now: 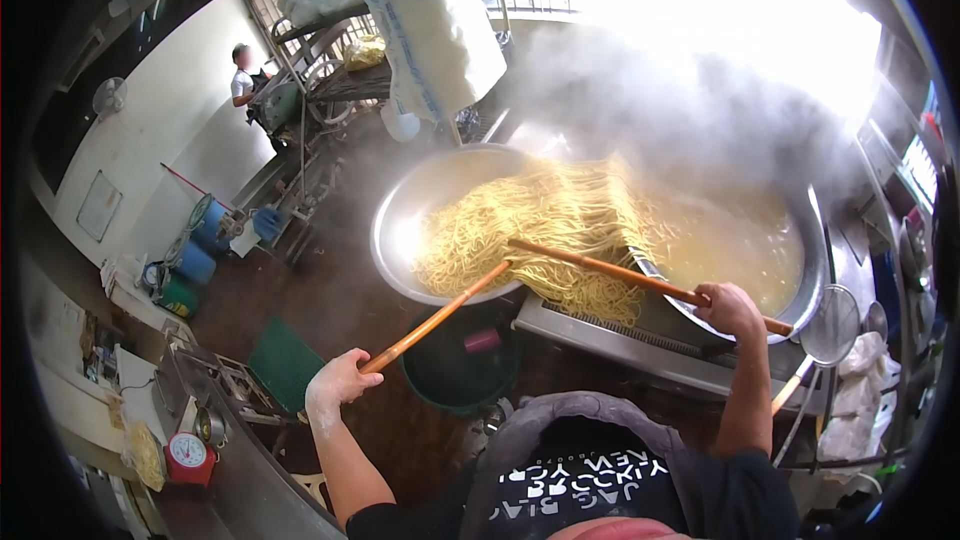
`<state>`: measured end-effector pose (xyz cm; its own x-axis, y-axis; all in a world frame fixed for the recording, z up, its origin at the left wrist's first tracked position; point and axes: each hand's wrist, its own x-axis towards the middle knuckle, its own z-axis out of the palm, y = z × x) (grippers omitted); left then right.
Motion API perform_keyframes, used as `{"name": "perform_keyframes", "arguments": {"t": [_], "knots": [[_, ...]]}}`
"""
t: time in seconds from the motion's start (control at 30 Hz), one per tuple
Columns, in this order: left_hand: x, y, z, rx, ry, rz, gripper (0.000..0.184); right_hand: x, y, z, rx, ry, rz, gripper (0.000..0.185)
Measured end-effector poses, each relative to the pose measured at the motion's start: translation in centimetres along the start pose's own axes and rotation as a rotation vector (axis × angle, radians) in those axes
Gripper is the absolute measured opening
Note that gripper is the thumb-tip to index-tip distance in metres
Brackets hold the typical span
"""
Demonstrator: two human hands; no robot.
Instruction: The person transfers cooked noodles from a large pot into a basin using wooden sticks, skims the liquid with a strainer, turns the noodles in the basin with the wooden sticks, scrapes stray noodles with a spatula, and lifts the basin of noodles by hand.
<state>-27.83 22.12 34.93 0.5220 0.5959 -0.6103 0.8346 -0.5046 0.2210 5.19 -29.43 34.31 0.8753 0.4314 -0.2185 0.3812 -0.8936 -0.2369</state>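
My left hand [340,380] is closed round the lower end of a long bamboo stick [440,315], whose far tip reaches the noodles. My right hand [730,310] grips a second long wooden stick [610,268], slanting up to the left until its tip lies near the other's. Yellow noodles [540,225] fill a wide metal bowl [395,275] and drape across to a large wok [815,230] of cloudy, steaming liquid. Some strands hang over the bowl's near side onto a metal ledge. Steam blurs the far side of the wok.
A green tub [460,380] stands on the floor below the bowl. To the right are a wire strainer [830,325] and white plastic bags [865,390]. At left, a red scale [188,455] sits on a counter. Another person [245,90] stands by machinery far back.
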Motion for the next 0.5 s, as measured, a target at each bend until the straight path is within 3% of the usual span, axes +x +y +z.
{"name": "perform_keyframes", "arguments": {"t": [0.43,0.5], "knots": [[-0.1,1.3,0.5,-0.014,-0.009,-0.006,0.057,1.3,0.8,3.9,-0.001,-0.126,-0.068,0.033],[0.2,1.2,0.6,-0.002,0.002,0.007,0.057,1.1,-0.3,2.5,0.107,-0.248,0.107,0.032]]}}
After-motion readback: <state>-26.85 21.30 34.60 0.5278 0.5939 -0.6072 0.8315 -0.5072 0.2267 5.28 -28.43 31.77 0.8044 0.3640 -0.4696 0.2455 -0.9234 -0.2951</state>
